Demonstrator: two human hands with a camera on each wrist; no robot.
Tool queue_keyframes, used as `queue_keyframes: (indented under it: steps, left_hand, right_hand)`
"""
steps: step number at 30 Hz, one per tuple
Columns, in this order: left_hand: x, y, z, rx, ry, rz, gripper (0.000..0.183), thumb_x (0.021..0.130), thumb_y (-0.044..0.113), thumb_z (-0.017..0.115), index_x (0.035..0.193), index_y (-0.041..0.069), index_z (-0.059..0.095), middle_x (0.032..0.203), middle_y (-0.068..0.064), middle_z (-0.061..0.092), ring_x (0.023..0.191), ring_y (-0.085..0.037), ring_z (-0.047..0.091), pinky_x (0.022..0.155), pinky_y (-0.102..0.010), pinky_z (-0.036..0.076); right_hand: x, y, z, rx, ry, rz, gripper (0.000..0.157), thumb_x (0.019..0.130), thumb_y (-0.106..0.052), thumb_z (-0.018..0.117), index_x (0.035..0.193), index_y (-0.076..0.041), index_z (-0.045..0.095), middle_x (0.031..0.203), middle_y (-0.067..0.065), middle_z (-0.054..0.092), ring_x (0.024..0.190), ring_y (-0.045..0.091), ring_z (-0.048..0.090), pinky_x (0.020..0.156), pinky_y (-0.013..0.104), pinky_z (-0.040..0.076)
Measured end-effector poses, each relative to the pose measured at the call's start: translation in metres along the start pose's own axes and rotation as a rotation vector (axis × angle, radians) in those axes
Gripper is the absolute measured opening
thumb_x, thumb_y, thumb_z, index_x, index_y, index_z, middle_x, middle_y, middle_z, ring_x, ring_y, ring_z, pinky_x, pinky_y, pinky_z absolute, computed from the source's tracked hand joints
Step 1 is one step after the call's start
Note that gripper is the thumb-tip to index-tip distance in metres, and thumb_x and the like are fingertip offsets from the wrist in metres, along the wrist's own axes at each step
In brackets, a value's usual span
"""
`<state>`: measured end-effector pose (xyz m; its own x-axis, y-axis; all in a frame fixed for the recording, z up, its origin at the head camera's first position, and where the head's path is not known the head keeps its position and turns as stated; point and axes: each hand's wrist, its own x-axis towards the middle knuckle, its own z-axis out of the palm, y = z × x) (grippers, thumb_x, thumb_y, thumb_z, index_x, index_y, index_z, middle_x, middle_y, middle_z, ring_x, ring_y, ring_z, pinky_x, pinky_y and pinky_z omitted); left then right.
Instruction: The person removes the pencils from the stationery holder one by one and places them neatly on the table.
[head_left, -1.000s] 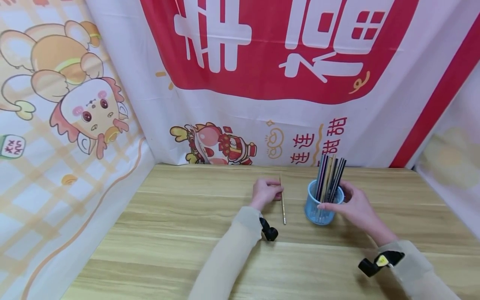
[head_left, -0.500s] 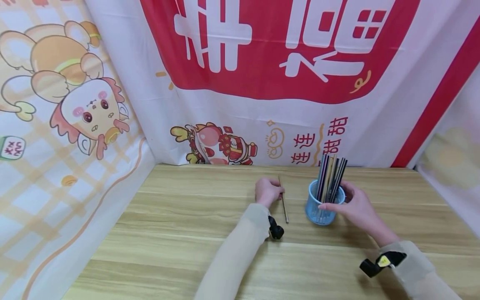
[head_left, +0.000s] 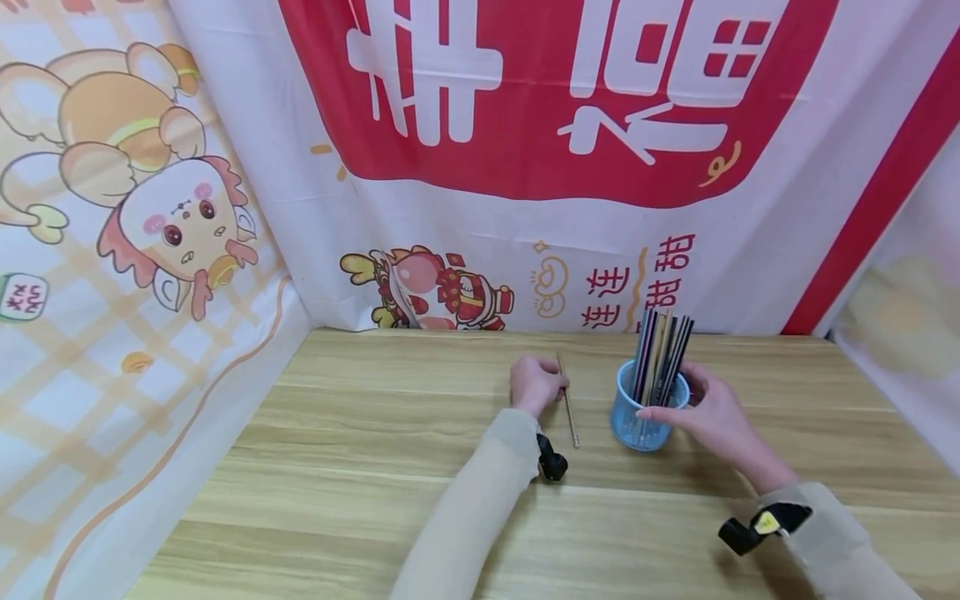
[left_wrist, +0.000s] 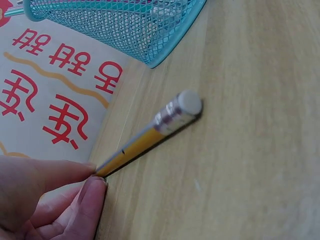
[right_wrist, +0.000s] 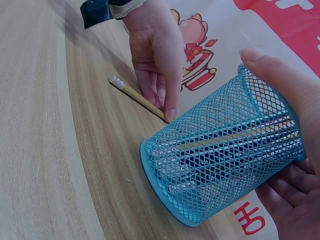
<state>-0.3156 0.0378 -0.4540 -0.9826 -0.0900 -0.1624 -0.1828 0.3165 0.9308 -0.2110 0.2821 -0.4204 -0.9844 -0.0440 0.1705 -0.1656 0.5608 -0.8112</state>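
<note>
A yellow pencil (head_left: pixel 571 417) with a metal ferrule and white eraser lies along the tabletop, its eraser end toward the person. My left hand (head_left: pixel 536 385) pinches it between thumb and fingertips near its middle; the left wrist view shows the eraser half of the pencil (left_wrist: pixel 135 145) sticking out past the fingers. To the right stands a light blue mesh pen holder (head_left: pixel 628 423), filled with several upright pencils (head_left: pixel 660 354), mostly dark. My right hand (head_left: pixel 723 425) grips this holder around its rim from the right, thumb in front. Through the mesh (right_wrist: pixel 220 145) the lower pencil ends show.
The wooden table (head_left: pixel 337 483) ends at the back against a white and red printed cloth (head_left: pixel 480 183). Another printed cloth (head_left: pixel 90 350) hangs along the left side. Each wrist wears a black camera mount, such as the left mount (head_left: pixel 552 460).
My left hand has shifted slightly right on the table, and the pencil's eraser end has swung a little to the right. The right hand and the pen holder have stayed in place.
</note>
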Motion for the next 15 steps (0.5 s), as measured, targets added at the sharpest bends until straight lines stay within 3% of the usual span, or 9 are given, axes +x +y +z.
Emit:
queue_keyframes:
  steps: [2, 5, 8, 11, 15]
  left_hand:
    - [0.000, 0.000, 0.000, -0.015, -0.003, -0.005, 0.020, 0.078, -0.002, 0.085, 0.096, 0.001, 0.076, 0.070, -0.003, 0.069, 0.054, -0.015, 0.067, 0.051, -0.025, 0.058]
    - [-0.001, 0.001, -0.002, -0.031, -0.014, -0.011, 0.021, 0.079, -0.002, 0.085, 0.097, 0.001, 0.075, 0.072, -0.003, 0.069, 0.056, -0.015, 0.068, 0.053, -0.025, 0.059]
    - [-0.003, 0.002, -0.005, -0.038, -0.022, -0.004, 0.024, 0.079, -0.002, 0.085, 0.101, 0.000, 0.076, 0.073, -0.003, 0.070, 0.059, -0.017, 0.069, 0.055, -0.026, 0.059]
    - [-0.005, 0.004, -0.009, -0.048, -0.022, 0.021, 0.026, 0.080, 0.000, 0.084, 0.104, 0.000, 0.076, 0.077, -0.003, 0.071, 0.064, -0.020, 0.071, 0.057, -0.026, 0.060]
    - [-0.008, 0.009, -0.015, -0.072, -0.031, 0.071, 0.026, 0.084, 0.008, 0.084, 0.108, 0.002, 0.077, 0.082, -0.002, 0.074, 0.071, -0.025, 0.074, 0.058, -0.026, 0.059]
  right_hand:
    - [0.000, 0.000, 0.000, 0.012, -0.006, 0.006, 0.089, 0.081, -0.040, 0.088, 0.146, 0.001, 0.045, 0.138, 0.024, 0.055, 0.123, 0.038, 0.054, 0.106, 0.057, 0.043]
    - [0.000, -0.001, 0.000, 0.013, -0.007, 0.005, 0.088, 0.081, -0.040, 0.088, 0.146, 0.000, 0.045, 0.138, 0.024, 0.056, 0.123, 0.037, 0.055, 0.106, 0.056, 0.044]
    - [-0.001, -0.001, 0.000, 0.004, -0.002, -0.002, 0.086, 0.081, -0.038, 0.089, 0.145, 0.001, 0.046, 0.136, 0.023, 0.057, 0.121, 0.036, 0.056, 0.101, 0.038, 0.049]
    - [-0.001, 0.000, -0.001, 0.002, 0.000, -0.006, 0.085, 0.081, -0.035, 0.089, 0.145, 0.001, 0.046, 0.136, 0.023, 0.058, 0.120, 0.035, 0.057, 0.092, 0.019, 0.047]
    - [-0.002, 0.001, -0.002, 0.005, -0.003, -0.007, 0.085, 0.082, -0.033, 0.089, 0.146, 0.002, 0.045, 0.137, 0.024, 0.057, 0.120, 0.035, 0.057, 0.088, 0.013, 0.044]
